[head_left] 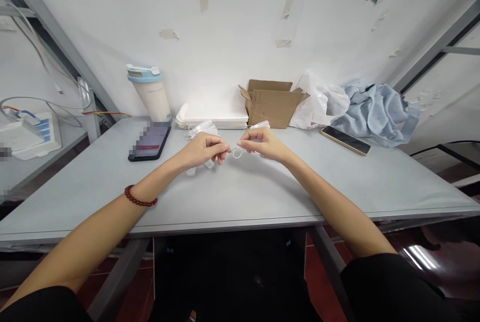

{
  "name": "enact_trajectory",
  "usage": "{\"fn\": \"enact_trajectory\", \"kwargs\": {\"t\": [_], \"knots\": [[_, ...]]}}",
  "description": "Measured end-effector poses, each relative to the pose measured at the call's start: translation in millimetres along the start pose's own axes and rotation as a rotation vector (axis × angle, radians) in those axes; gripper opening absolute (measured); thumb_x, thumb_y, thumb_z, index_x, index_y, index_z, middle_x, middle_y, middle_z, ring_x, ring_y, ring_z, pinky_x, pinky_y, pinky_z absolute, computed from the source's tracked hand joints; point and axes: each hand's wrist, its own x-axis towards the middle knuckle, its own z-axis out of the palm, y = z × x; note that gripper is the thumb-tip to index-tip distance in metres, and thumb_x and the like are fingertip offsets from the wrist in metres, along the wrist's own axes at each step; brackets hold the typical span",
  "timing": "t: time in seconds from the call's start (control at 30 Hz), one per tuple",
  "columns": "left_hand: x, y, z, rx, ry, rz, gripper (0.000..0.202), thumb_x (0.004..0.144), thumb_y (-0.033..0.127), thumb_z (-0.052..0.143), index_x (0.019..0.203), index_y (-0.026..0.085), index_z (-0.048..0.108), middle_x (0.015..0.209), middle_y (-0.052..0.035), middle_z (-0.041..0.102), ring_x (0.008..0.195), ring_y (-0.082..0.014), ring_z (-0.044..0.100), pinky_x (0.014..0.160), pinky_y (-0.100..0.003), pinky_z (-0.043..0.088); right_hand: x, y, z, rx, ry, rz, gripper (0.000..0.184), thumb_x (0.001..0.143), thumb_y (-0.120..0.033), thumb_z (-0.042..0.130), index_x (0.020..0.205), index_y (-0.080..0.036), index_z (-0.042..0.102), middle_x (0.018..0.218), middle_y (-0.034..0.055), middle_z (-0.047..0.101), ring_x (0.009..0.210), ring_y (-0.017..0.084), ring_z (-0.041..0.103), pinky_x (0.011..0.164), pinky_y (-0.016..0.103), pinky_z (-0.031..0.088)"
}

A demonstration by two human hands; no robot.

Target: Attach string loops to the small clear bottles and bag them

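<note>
Just above the middle of the grey table (262, 187), the left hand (204, 149) and right hand (260, 144) each pinch small sheer white fabric pouches (201, 129), which look light, limp and best held by the thin drawstring (237, 154)

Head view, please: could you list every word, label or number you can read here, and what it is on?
Nothing reads clearly.
Tumbler: faint grey print, too small.
Black phone: screen blurred out.
Plastic bag: red marks, too small.
Sheer pouches in the left hand and right hand: no print visible.
</note>
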Motion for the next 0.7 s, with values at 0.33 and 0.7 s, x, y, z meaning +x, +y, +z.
{"fn": "enact_trajectory", "kwargs": {"t": [0.33, 0.7], "knots": [[2.6, 1.4, -5.6, -0.030, 0.069, -0.003, 0.024, 0.079, 0.033, 0.059, 0.065, 0.014, 0.062, 0.059, -0.0019, 0.063, 0.054, -0.0110, 0.057, 0.053, -0.022, 0.044, 2.1, 2.1, 2.6, -0.050, 0.005, -0.010, 0.036, 0.080, -0.049, 0.060, 0.077, -0.014, 0.065, 0.069, 0.0017, 0.061, 0.064, 0.010, 0.052, 0.056, 0.022, 0.036], [5.1, -13.6, -57.3, -0.010, 0.373, -0.262, 0.018, 0.070, 0.028, 0.065, 0.058, 0.016, 0.063, 0.059, -0.0022, 0.063, 0.053, -0.0120, 0.058, 0.052, -0.022, 0.043, 7.5, 17.0, -30.4, -0.681, 0.146, 0.059, 0.013, 0.081, -0.025, 0.058, 0.076, -0.015, 0.063, 0.076, 0.0056, 0.066, 0.069, 0.015, 0.055, 0.061, 0.026, 0.035]]}}
